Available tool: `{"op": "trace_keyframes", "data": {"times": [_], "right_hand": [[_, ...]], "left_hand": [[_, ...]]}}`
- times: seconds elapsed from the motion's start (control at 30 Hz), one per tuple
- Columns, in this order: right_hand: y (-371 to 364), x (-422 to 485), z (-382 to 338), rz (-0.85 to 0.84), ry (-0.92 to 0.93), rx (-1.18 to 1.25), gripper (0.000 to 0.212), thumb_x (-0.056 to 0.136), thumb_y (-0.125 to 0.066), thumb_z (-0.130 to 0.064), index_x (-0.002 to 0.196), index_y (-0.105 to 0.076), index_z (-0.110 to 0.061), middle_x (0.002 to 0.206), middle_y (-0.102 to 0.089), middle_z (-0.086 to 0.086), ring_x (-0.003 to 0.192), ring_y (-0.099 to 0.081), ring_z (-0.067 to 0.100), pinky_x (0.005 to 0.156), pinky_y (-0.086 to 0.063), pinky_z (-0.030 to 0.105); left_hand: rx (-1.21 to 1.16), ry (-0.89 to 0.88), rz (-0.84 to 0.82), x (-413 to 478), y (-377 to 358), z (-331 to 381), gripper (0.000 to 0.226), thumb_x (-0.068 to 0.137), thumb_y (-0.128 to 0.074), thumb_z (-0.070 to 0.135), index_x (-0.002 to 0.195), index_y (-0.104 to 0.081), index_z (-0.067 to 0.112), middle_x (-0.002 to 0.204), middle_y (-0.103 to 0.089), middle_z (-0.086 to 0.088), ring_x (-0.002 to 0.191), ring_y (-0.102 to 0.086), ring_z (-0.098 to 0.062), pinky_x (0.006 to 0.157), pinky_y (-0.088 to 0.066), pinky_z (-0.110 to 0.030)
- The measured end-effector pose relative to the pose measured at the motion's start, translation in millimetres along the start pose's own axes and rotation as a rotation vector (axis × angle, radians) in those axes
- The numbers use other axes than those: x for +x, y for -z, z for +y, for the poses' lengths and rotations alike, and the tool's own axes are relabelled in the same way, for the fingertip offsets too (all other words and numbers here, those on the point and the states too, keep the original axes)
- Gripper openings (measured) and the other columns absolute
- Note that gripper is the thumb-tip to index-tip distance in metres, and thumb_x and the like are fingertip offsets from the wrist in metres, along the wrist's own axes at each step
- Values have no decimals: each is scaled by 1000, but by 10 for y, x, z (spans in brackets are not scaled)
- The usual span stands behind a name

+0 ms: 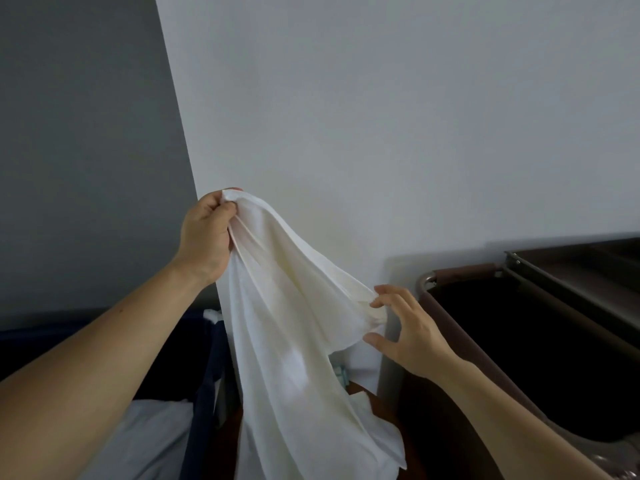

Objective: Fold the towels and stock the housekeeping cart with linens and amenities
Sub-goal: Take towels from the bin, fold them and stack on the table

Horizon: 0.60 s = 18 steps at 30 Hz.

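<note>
Where left grip pinches, towel hangs.

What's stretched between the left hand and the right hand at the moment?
Head view: a thin white cloth spans the gap. The left hand grips its top, and the right hand touches its lower edge.
</note>
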State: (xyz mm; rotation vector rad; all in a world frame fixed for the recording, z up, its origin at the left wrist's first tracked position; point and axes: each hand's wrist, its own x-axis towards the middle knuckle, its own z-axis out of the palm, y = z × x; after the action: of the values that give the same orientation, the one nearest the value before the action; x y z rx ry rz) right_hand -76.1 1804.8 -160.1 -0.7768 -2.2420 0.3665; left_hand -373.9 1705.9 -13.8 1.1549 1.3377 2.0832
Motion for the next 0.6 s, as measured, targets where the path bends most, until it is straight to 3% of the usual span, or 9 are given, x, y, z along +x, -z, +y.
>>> {"op": "trace_keyframes", "data": {"times": [0.1,0.2,0.33,0.43,0.5,0.6], "right_hand": [[-28,3,-10,-49,23,-46,28,84,-77,-35,108,-63,-29,143,-47,-10,119,-42,3,104,-38,18],[-17,41,5,-147,-14,-104,35,88,-70,-41,120,-66,-28,147,-41,-13,126,-39,3,111,-37,32],[80,86,92,-303,-72,-175,43,92,-56,-55,123,-65,-27,146,-43,-16,131,-40,5,113,-38,35],[168,166,126,-379,-68,-234,44,94,-51,-59,122,-64,-27,125,-55,-19,115,-50,2,99,-43,22],[269,272,101,-400,-56,-289,33,95,-49,-58,105,-63,-30,104,-57,-22,98,-58,3,79,-42,15],[559,536,21,-351,-67,-315,32,95,-53,-54,81,-56,-26,77,-59,-10,73,-61,13,59,-42,25]], "left_hand": [[-33,13,-5,-20,26,8,27,99,-42,4,105,-67,11,94,-67,-1,86,-65,-12,77,-55,-26],[-47,17,-8,-46,54,12,28,98,-43,3,101,-69,14,93,-68,1,85,-65,-11,77,-55,-25],[12,16,48,-72,223,29,28,99,-43,6,99,-69,17,94,-68,2,86,-65,-10,80,-53,-28],[114,21,67,-111,359,20,29,99,-43,7,97,-69,19,91,-65,1,83,-62,-11,78,-50,-30],[227,8,56,-124,444,-1,27,100,-42,8,102,-67,17,95,-64,-1,89,-60,-16,81,-48,-33],[450,-35,44,-76,611,-3,24,101,-42,10,110,-64,10,94,-62,0,82,-57,-12,73,-48,-19]]}}
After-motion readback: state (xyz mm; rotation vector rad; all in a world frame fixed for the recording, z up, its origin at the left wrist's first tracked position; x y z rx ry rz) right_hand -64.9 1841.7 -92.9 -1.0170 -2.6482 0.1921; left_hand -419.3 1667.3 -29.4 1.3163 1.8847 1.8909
